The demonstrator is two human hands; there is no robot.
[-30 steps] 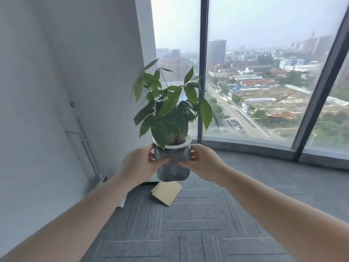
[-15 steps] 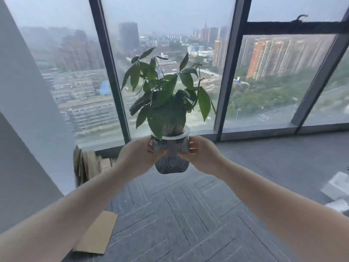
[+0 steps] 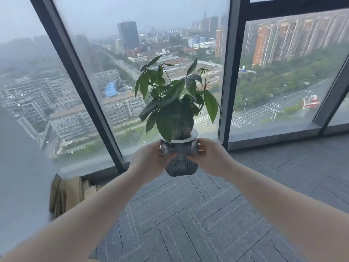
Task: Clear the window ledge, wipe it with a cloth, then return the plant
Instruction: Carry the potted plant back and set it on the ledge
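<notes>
The plant [image 3: 174,103] is held upright, stem axis vertical, above the carpeted floor [image 3: 198,214] before the window ledge [image 3: 273,135]. Its ribbed pot [image 3: 180,161] is clasped between left hand [image 3: 149,159] and right hand [image 3: 211,157].

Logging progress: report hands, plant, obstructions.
Left hand and right hand both gripping plant pot, held upright, off the floor. Window ledge ahead. Cardboard low left.

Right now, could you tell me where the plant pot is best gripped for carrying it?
Grip the pot at its narrower ribbed neck just under the white collar, one palm from each side, as the left hand and right hand do. The wider belly below probably stops it slipping, and the leaves stay untouched.
</notes>
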